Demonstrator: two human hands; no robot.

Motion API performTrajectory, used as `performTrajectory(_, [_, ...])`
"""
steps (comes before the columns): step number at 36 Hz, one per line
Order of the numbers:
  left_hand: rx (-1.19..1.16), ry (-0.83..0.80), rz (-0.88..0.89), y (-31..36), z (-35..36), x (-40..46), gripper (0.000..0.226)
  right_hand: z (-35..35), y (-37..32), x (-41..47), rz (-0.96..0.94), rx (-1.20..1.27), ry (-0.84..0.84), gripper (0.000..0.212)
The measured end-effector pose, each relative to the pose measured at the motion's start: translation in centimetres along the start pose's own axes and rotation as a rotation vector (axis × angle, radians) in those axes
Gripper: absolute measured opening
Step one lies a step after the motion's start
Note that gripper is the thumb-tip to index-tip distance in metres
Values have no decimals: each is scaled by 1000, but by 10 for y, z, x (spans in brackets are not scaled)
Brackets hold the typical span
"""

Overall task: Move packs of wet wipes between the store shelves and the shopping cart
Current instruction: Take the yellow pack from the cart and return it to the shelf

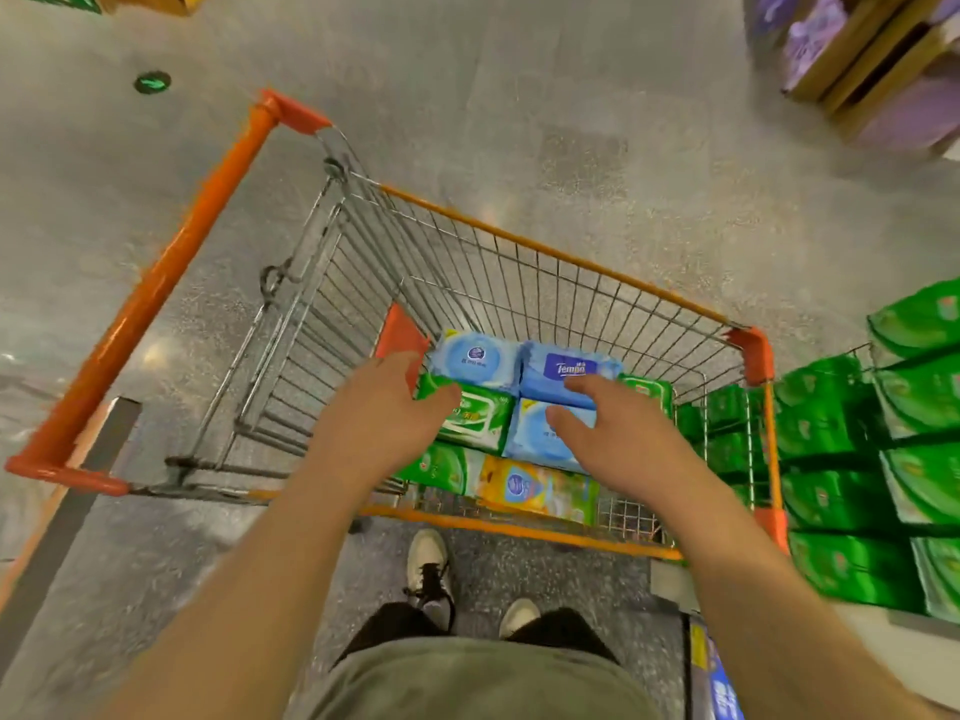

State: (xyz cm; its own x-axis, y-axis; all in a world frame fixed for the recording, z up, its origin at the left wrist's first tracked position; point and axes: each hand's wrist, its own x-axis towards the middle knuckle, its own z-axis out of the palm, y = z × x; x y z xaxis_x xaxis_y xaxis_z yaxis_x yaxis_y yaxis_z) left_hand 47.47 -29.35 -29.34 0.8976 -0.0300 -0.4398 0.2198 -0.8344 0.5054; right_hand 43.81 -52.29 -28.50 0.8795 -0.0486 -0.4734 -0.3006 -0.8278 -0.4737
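Neither grip has closed on anything yet: our left hand (387,407) hangs at centre frame with fingers spread and relaxed, its fingertips over the edge of a green wipes pack (475,418), and our right hand (597,433) is just right of centre, fingers straight and lying over a light blue wipes pack (540,439), the forefinger reaching onto the blue Tempo pack (566,374). Whether the fingers truly touch the wrappers or hover just above, we cannot tell.

All these packs lie flat inside the shopping cart (545,252), piled at its lower right end; another pale blue pack (475,361) lies beside the Tempo one, and a yellow pack (535,488) and more green ones sit lower in the pile. At the right edge of the frame the store shelf (857,615) carries rows of green wipes packs (831,501).

We judge the packs soft and yielding, moderately heavy for their bulk because they are wet inside, with glossy film wrappers that may slide against one another. Best we take each by its long sides, thumb under one edge and fingers over the other, not by the flat label face, where the film gives nothing to hold. Lifting a top pack may shift its neighbours.
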Motion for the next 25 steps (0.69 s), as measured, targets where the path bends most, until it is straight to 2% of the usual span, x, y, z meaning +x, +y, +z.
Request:
performTrajectory(2, [-2, -36, 14, 1, 2, 14, 46, 3, 1, 6, 26, 29, -11, 56])
performTrajectory(7, [-17, -99, 1, 7, 12, 40, 69, 7, 17, 22, 108, 67, -58, 55])
performTrajectory(13, [-102, -181, -87, 9, 47, 73, 63, 17, 58, 55, 205, 168, -53, 50])
performTrajectory(18, [-121, -370, -251, 1, 103, 100, 51, 38, 106, 92, 430, 344, -55, 41])
performTrajectory(21, [-40, -496, -288, -3, 140, 114, 43, 58, 138, 108, 532, 365, -138, 36])
performTrajectory(25, [95, -613, -276, -9, 182, 131, 42, 90, 176, 125, 601, 303, -357, 16])
